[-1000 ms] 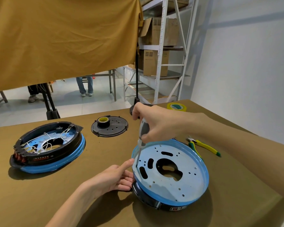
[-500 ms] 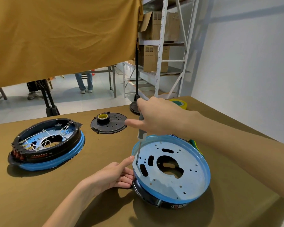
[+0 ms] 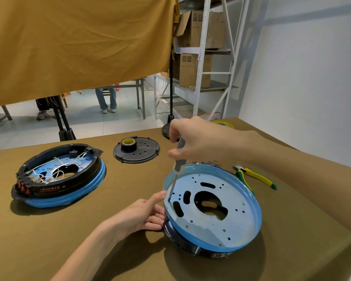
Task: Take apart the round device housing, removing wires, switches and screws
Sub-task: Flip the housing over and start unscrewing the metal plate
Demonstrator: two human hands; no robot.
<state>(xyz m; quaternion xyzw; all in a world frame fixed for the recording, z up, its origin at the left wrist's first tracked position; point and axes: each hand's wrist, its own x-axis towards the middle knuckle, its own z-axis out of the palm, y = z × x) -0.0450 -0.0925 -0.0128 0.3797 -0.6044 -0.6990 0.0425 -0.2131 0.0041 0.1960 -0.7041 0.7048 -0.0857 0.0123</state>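
Head view: two housings [image 3: 212,207] [image 3: 59,175]; right hand [image 3: 197,138] grips one screwdriver [image 3: 177,169], left hand [image 3: 142,216] clasps nearer rim.

A mustard cloth [image 3: 75,43] hangs across the far side of the brown table [image 3: 49,240]; behind it stands a white metal shelf rack [image 3: 201,57] bearing cardboard boxes [image 3: 193,69]. Yellow-handled pliers [image 3: 255,176] lie near the table's right edge; two people's legs [image 3: 106,100] show on the floor beyond.
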